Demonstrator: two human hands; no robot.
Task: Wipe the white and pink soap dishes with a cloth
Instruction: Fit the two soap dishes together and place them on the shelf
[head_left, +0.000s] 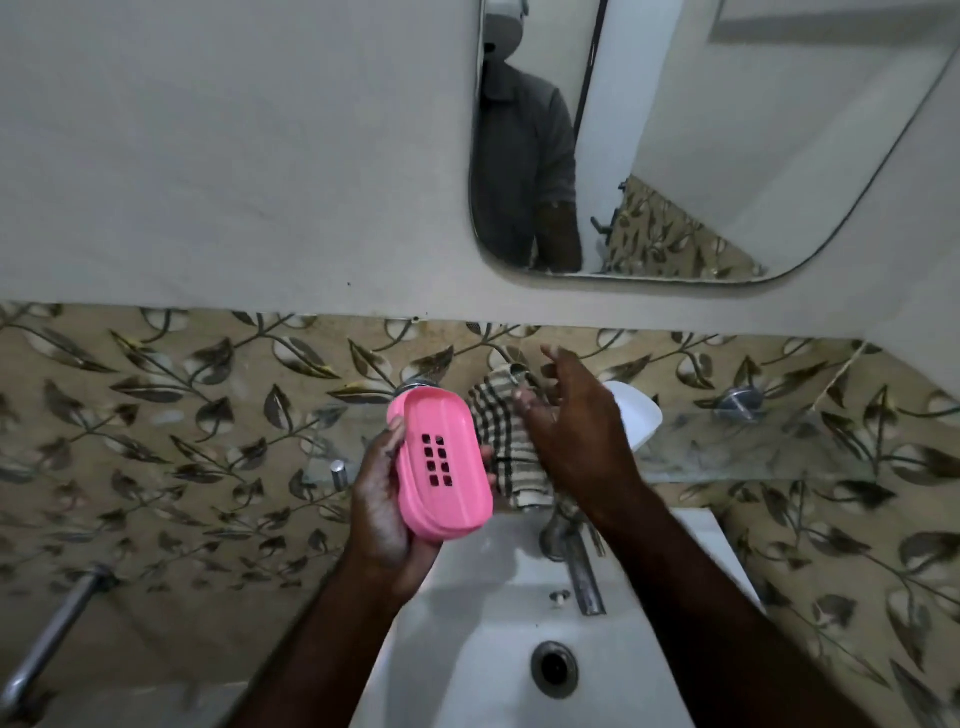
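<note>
Pink soap dish (441, 467) held over sink (467, 597), gripped in left hand (387, 499) (slotted face toward camera). Right hand (571, 431) spread wide against checked cloth (501, 441) on glass shelf (753, 447). White soap dish (636, 415) behind it on shelf.

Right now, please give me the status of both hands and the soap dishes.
Left hand grips pink soap dish, underside up. Right hand open at checked cloth. White soap dish on glass shelf, behind right hand.
</note>
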